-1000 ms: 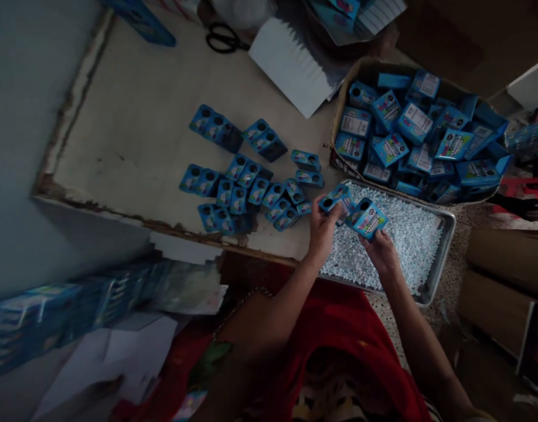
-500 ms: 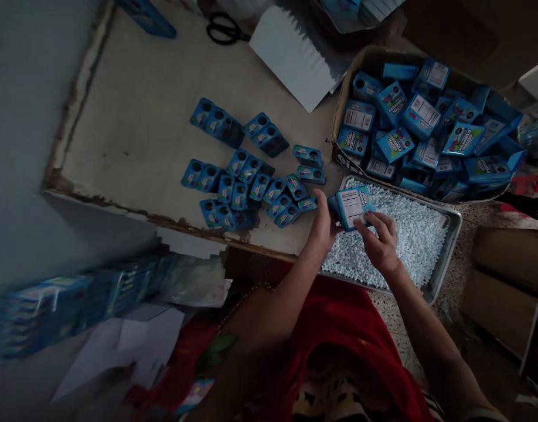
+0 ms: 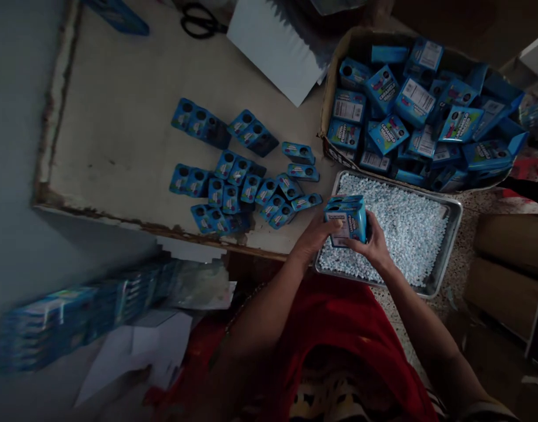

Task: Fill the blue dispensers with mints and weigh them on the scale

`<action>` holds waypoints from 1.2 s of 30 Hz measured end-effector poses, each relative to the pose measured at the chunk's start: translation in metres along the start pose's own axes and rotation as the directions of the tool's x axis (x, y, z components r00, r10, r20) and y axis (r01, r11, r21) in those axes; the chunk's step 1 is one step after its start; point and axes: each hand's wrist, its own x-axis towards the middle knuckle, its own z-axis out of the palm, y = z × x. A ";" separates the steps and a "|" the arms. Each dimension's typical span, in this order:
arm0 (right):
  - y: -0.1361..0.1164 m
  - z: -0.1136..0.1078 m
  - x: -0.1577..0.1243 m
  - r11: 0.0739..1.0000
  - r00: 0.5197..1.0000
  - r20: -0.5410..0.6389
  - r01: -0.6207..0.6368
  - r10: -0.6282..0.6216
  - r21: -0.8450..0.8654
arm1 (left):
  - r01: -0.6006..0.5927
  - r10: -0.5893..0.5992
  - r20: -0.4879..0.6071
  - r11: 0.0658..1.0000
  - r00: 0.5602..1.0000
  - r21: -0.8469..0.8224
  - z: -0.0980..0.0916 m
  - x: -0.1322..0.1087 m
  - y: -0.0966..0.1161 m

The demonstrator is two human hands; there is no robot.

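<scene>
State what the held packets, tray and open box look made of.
Held packets: probably thin card, glossy; flat printed faces, straight edges. Tray: likely metal, dull silver; grey rim catches light. Open box: seemingly cardboard, matte; brown, uneven rim.

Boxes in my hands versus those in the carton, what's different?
The held boxes are pressed together, roughly lined up; the heaped boxes lie jumbled in the carton. The held boxes are few, the heaped boxes many. Both are blue with printed labels.
</scene>
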 end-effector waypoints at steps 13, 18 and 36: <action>0.064 0.061 -0.026 0.537 0.846 -0.121 0.212 -0.519 -0.816 | 0.142 -0.304 -0.500 0.931 0.811 -0.337 0.062 0.001 -0.039; 0.067 0.063 -0.050 0.436 0.814 0.052 0.362 -0.579 -0.824 | 0.199 -0.341 -0.417 0.917 0.842 -0.347 0.029 -0.001 -0.052; 0.047 0.032 0.116 0.450 0.898 0.426 0.429 -0.114 -0.783 | 0.315 -0.221 -0.306 0.900 0.926 0.302 -0.034 -0.055 -0.050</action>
